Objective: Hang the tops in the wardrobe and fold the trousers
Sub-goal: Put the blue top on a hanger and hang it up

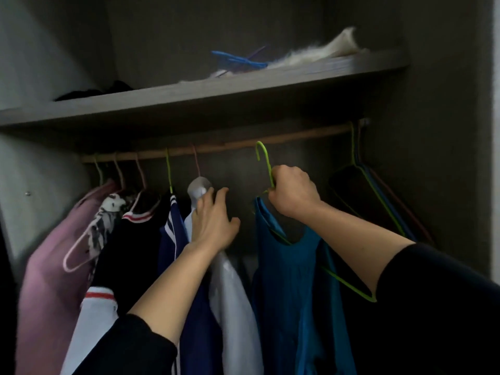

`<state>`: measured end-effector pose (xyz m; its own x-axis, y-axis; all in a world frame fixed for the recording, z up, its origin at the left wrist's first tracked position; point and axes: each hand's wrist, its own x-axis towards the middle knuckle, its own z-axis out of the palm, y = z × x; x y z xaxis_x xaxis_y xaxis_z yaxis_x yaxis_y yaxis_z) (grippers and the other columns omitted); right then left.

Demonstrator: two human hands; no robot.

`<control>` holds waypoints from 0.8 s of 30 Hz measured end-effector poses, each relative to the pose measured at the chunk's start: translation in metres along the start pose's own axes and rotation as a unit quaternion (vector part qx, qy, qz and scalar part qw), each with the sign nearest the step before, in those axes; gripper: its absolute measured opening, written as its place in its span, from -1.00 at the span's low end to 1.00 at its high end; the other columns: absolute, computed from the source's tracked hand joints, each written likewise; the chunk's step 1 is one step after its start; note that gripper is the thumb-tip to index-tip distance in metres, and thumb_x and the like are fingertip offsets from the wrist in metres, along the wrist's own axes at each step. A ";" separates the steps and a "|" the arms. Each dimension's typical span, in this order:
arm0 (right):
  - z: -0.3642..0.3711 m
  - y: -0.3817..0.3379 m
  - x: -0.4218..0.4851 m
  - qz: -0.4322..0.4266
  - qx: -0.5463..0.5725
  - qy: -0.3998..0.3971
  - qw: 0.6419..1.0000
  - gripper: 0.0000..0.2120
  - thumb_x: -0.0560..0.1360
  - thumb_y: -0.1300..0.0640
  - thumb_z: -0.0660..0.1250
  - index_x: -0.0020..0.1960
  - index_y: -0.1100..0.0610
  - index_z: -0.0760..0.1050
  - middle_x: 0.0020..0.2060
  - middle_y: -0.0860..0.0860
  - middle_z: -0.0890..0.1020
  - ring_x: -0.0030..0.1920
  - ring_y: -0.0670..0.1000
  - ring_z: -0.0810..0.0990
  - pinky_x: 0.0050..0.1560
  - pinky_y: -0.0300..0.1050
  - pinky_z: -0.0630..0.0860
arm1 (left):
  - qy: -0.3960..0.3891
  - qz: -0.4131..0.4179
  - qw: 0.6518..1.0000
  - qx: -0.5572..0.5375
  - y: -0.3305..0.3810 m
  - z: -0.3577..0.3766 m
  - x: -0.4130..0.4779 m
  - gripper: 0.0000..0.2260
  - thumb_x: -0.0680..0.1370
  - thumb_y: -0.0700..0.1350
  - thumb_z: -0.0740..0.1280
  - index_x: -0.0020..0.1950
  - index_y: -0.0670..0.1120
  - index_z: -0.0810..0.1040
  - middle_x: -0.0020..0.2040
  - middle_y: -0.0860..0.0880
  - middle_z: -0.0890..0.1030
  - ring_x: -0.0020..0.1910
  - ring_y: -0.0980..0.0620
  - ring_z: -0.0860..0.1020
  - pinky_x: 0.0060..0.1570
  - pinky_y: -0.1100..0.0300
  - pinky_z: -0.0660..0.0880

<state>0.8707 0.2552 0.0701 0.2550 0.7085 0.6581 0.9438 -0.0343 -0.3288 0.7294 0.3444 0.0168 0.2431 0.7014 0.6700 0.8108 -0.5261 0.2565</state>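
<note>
Right hand (pixel 293 193) grips the teal top's (pixel 284 280) green hanger (pixel 266 163) below the rail (pixel 297 136). The loose-fingered left hand (pixel 213 223) pushes a white shirt (pixel 232 293) aside. The hook probably needs lifting over the rail.

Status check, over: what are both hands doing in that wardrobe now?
Right hand grips green hanger carrying teal top, hook up at rail, seating unclear. Left hand presses on white garment. Empty hangers at far right.
</note>
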 end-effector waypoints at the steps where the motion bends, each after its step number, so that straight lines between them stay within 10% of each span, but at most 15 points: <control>1: 0.006 -0.005 0.013 0.003 0.000 0.006 1.000 -0.88 0.49 0.16 0.31 0.02 0.14 0.49 -0.09 0.09 0.55 -0.05 0.15 0.54 -0.19 -0.03 0.39 | 0.002 0.008 1.000 0.004 -0.007 0.001 0.015 -0.34 0.49 -0.04 0.34 0.51 -0.03 0.11 0.52 -0.15 0.10 0.49 -0.15 0.08 0.39 -0.06 0.20; 14: 0.079 -0.061 0.129 0.026 -0.002 0.020 0.999 -0.69 0.54 0.12 0.26 0.23 0.23 0.40 0.21 0.19 0.48 0.21 0.20 0.47 0.06 -0.04 0.44 | 0.064 0.072 0.995 0.010 -0.077 0.000 0.145 -0.12 0.40 -0.08 0.43 0.55 0.00 -0.07 0.55 -0.13 -0.07 0.52 -0.13 -0.06 0.46 -0.06 0.08; 24: 0.127 -0.047 0.141 -0.012 0.050 -0.034 0.998 -0.87 0.53 0.07 0.27 -0.06 0.14 0.46 -0.11 0.13 0.62 -0.07 0.16 0.60 -0.21 -0.14 0.43 | 0.062 0.095 0.994 -0.002 -0.083 0.000 0.150 -0.17 0.43 -0.06 0.38 0.55 -0.05 -0.06 0.54 -0.14 0.00 0.51 -0.15 -0.01 0.46 -0.07 0.04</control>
<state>0.8356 0.4457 0.0921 0.2140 0.7540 0.6211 0.9234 0.0514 -0.3805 0.6988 0.4935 0.0960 0.3239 0.5249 0.7871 0.7542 -0.6456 0.1202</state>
